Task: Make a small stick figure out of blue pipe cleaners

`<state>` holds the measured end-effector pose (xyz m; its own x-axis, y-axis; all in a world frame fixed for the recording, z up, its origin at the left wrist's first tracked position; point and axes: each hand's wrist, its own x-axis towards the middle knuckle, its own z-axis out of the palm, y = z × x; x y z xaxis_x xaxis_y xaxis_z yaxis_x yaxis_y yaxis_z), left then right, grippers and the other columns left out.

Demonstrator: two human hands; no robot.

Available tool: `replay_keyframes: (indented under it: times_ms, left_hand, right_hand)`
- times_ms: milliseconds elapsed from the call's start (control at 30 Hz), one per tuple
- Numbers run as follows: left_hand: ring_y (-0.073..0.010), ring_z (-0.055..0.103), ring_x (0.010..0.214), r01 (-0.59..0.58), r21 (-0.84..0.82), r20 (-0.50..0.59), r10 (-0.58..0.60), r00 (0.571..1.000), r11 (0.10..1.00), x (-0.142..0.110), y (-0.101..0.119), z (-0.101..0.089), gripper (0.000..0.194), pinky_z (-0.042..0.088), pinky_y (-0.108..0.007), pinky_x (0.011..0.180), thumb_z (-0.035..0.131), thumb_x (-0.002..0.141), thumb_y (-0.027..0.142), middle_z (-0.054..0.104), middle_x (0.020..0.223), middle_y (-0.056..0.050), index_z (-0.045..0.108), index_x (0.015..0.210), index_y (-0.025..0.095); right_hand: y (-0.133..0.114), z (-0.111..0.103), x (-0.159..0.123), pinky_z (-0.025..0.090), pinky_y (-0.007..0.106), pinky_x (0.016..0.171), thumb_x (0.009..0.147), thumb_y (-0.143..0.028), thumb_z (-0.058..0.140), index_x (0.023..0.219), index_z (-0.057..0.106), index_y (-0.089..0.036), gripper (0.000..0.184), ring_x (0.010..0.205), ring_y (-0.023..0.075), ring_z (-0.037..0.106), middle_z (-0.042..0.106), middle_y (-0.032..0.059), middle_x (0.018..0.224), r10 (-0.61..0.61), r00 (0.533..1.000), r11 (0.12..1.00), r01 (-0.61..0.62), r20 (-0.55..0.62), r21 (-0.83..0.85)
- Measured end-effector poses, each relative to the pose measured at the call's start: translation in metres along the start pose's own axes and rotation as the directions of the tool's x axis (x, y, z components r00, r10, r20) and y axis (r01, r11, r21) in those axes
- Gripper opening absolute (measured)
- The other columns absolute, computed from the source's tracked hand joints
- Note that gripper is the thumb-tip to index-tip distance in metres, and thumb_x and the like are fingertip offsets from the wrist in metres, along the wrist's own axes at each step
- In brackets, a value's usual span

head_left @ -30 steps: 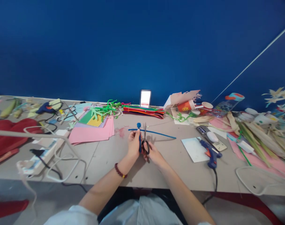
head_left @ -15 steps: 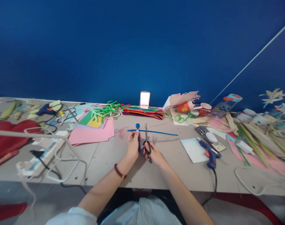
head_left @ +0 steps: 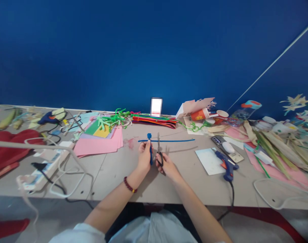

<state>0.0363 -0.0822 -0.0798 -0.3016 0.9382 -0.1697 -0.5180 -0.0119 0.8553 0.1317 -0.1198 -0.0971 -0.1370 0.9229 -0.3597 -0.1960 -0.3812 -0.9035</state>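
My left hand (head_left: 145, 154) is closed on blue pipe cleaners. One bundled piece stands upright with a curled blue knob (head_left: 149, 135) above the fingertips and a tail hanging below them. A long straight blue pipe cleaner (head_left: 178, 140) extends sideways from the same fingers, mostly to the right, and casts a shadow on the table. My right hand (head_left: 165, 164) grips black-handled scissors (head_left: 158, 145), blades pointing away from me and close to the long pipe cleaner. Whether the blades touch it I cannot tell.
Bundled coloured pipe cleaners (head_left: 154, 120) lie along the wall, beside green twisted ones (head_left: 117, 118). Pink paper sheets (head_left: 98, 145) and a power strip (head_left: 49, 168) are on the left. A glue gun (head_left: 228, 166), a phone (head_left: 216, 141) and dried husks (head_left: 275, 148) lie right.
The right part of the long pipe cleaner has swung slightly up, so it lies more level. Both hands have stayed nearly in place.
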Motion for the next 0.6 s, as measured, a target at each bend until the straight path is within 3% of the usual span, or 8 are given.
replay_keyframes:
  times_ms: [333, 600]
  left_hand:
    - [-0.0054, 0.044, 0.046, 0.030, -0.009, -0.015, -0.030, 0.999, 1.000, 0.0000, 0.0004, 0.0000, 0.033, 0.035, -0.020, 0.049, 0.072, 0.066, 0.042, 0.052, 0.057, 0.006, 0.050, 0.068, 0.017]
    - [-0.0060, 0.042, 0.046, -0.014, 0.032, 0.001, 0.014, 1.000, 0.999, 0.0006, -0.0002, -0.0004, 0.032, 0.033, -0.020, 0.048, 0.070, 0.069, 0.043, 0.052, 0.056, 0.005, 0.051, 0.066, 0.018]
  right_hand:
    - [-0.0018, 0.0001, -0.0030, 0.018, 0.015, 0.029, 0.063, -0.067, 0.064, 0.073, 0.047, -0.020, 0.051, 0.029, 0.0020, 0.034, 0.052, -0.0081, 0.047, 0.026, 1.000, 1.000, -0.026, -0.002, -0.001]
    - [-0.0031, -0.0007, -0.0033, 0.017, 0.015, 0.030, 0.064, -0.068, 0.062, 0.073, 0.046, -0.020, 0.051, 0.030, 0.0020, 0.034, 0.051, -0.0082, 0.048, 0.005, 1.000, 1.000, -0.005, -0.025, -0.015]
